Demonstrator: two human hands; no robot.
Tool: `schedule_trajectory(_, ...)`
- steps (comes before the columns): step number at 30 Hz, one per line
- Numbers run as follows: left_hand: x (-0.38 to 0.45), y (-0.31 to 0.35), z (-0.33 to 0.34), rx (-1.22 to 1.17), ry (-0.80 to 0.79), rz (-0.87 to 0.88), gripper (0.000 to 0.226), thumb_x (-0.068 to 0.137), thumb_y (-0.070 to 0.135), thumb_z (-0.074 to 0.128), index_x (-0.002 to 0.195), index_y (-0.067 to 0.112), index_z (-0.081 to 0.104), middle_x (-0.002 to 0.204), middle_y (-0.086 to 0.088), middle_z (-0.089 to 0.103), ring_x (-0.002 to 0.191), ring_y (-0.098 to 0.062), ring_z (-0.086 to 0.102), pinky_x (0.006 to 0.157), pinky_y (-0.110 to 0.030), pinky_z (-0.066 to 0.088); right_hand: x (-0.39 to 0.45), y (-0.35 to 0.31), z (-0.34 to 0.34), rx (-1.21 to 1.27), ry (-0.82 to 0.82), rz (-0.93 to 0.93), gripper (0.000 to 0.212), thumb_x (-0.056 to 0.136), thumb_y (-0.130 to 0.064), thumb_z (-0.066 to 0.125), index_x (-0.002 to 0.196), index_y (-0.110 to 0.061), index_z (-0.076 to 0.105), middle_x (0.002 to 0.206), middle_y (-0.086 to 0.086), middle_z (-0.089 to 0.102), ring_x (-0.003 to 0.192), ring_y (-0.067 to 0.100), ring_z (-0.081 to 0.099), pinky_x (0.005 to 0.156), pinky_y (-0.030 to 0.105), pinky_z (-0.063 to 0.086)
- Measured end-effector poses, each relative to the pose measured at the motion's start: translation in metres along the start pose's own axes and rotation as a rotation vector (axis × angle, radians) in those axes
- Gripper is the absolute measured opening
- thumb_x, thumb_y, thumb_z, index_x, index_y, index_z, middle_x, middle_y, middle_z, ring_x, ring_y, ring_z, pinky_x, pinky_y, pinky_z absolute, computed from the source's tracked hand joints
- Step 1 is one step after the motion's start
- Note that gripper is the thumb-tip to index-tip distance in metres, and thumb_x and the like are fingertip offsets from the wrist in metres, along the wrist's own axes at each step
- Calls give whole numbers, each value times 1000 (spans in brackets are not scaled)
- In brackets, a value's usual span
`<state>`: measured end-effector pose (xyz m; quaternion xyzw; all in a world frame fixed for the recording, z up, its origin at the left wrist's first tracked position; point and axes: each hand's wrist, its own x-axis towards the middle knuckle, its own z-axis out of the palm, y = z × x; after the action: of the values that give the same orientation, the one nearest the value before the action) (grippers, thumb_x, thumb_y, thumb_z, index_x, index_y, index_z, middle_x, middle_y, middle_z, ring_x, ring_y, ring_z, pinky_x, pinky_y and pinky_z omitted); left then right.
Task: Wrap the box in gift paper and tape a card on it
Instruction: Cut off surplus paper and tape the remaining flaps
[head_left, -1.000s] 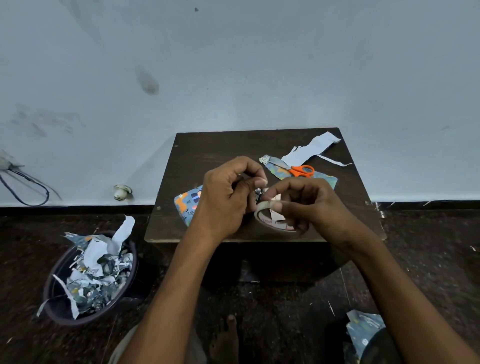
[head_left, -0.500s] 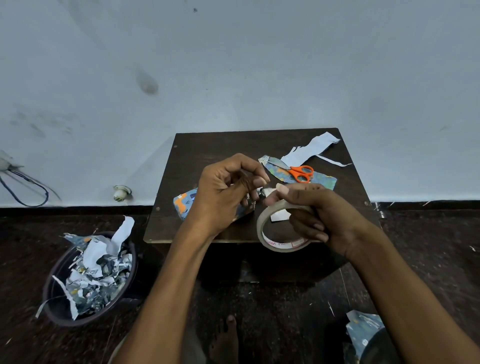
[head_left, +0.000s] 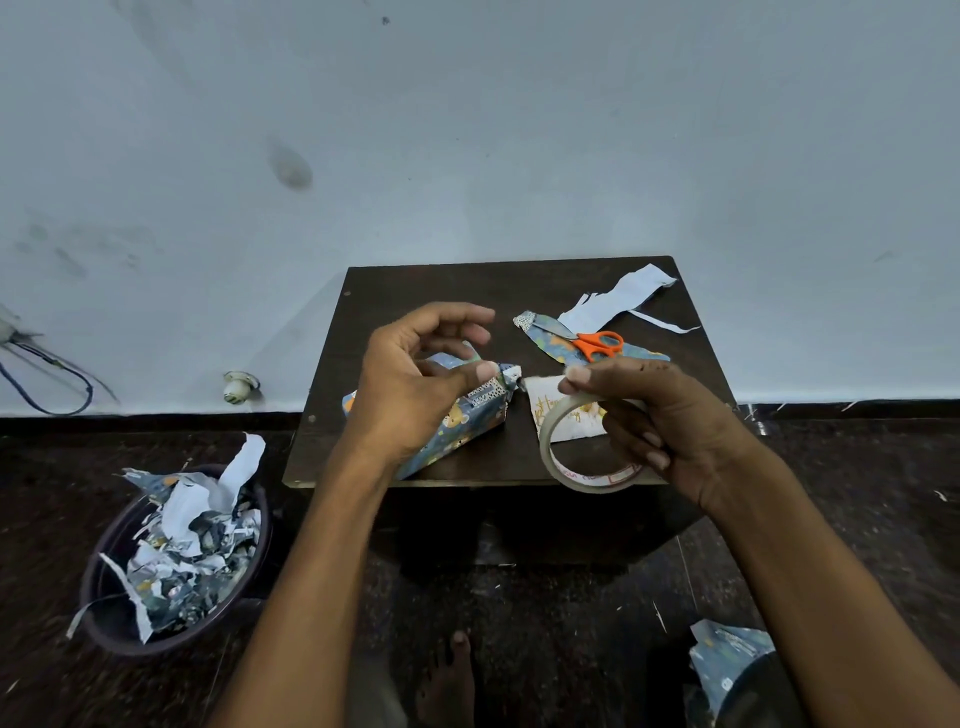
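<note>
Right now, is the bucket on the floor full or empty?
Full: the bucket is heaped above its rim with crumpled paper scraps.

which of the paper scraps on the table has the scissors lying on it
The blue patterned scrap at the back right: the orange scissors lie across it. The plain white strip behind it carries nothing.

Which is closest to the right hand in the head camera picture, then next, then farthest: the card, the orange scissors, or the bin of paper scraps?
From the right hand:
1. Card, on the table just left of it.
2. Orange scissors, farther back on the table.
3. Bin of scraps, on the floor, far left.
</note>
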<state>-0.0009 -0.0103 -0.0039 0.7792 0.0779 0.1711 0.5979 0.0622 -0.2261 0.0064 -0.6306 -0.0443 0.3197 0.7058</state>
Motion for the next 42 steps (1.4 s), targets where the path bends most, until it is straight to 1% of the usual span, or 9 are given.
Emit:
schedule_trajectory(3,5,-6,8,519,71,4,73,70,33,90,134,40,56,130,9,58,123,-13,52,107,-42,42,5,2,-6,18,93,27,17,90,-20,69,80,-8,75,100,6,79,29,7,24,30,17,17)
schedule_trajectory(6,15,-11,16,953,-25,-79,102,68,65,80,153,39,29,152,-2,40,143,-23,33,115,-46,19,6,5,-7,6,120,64,16,90,-20,69,87,-5,74,104,6,79,30,7,23,32,18,15)
schedule_trajectory(11,22,-20,21,1121,-228,-175,106,62,66,83,149,35,31,139,-1,51,130,-25,47,110,-45,26,7,6,-11,7,134,119,15,91,-18,70,86,-5,75,105,5,79,32,6,22,32,17,17)
schedule_trajectory(17,17,-15,13,814,-10,0,84,59,50,88,132,39,49,117,5,58,109,-22,58,99,-45,47,14,9,-15,42,157,103,25,89,-27,74,68,-16,80,106,9,77,35,8,22,35,21,15)
schedule_trajectory(21,12,-4,10,446,49,200,87,53,47,83,132,28,52,124,7,59,112,-14,60,96,-39,53,14,5,-11,81,235,41,27,92,-29,68,96,-4,77,47,-5,54,31,7,21,35,21,12)
schedule_trajectory(23,7,3,10,308,46,258,87,54,40,85,132,22,50,126,7,59,112,-9,62,93,-25,53,14,3,-9,98,304,-25,27,92,-27,69,99,-2,76,40,-6,42,30,7,23,35,20,16)
schedule_trajectory(31,5,2,15,-173,-240,28,101,32,-3,81,126,22,53,125,-8,61,106,-22,66,78,-43,59,18,5,14,95,399,-304,37,72,-27,84,92,3,74,64,0,64,34,3,37,36,16,27)
schedule_trajectory(36,12,5,6,-261,-355,-15,100,33,-21,60,127,10,51,127,-9,64,113,-23,65,71,-40,58,13,2,29,72,361,-391,32,77,-8,84,97,13,69,75,15,66,34,1,47,42,7,34)
schedule_trajectory(42,13,15,4,-247,-393,-22,106,40,-26,49,141,6,48,145,-3,58,130,-24,59,79,-42,57,17,4,33,11,379,-439,31,68,-10,91,90,1,72,71,-1,74,55,1,65,53,11,46)
